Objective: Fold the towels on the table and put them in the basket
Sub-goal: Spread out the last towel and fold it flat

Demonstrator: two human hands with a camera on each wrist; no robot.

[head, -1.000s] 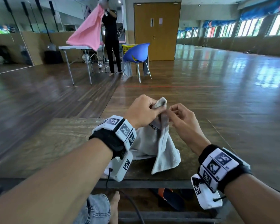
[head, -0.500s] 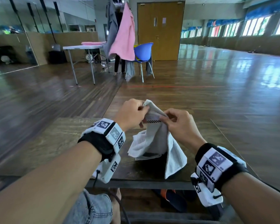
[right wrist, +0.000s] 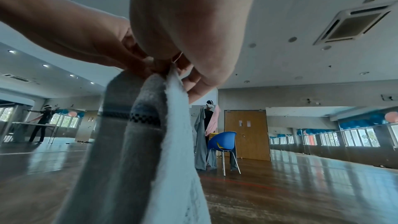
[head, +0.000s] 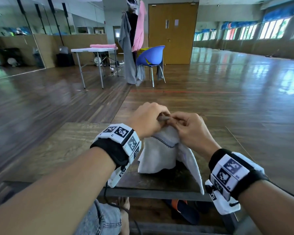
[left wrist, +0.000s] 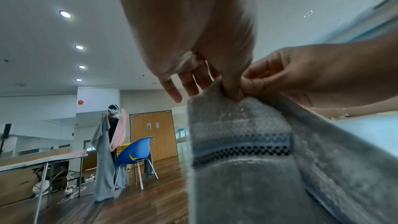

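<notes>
Towel: a white towel [head: 161, 151] with a checked band is held up over the wooden table [head: 61, 150]; its top edge is gathered where the two hands meet; the rest hangs below the grip, one flap reaching down past the table's near edge
Left hand: the left hand [head: 148, 120] pinches the top edge between thumb and forefinger; in the left wrist view the other fingers [left wrist: 172, 89] hang loose beyond the cloth
Right hand: the right hand [head: 190, 131] pinches the same edge, fingertips touching the left hand's
Basket: a yellow basket [head: 143, 50] shows far beyond the grip, behind a blue chair [head: 151, 56]
Beyond: a person [head: 131, 31] stands there holding up a grey cloth and a pink one; a white table [head: 93, 50] to the left bears a folded pink towel [head: 103, 46]
</notes>
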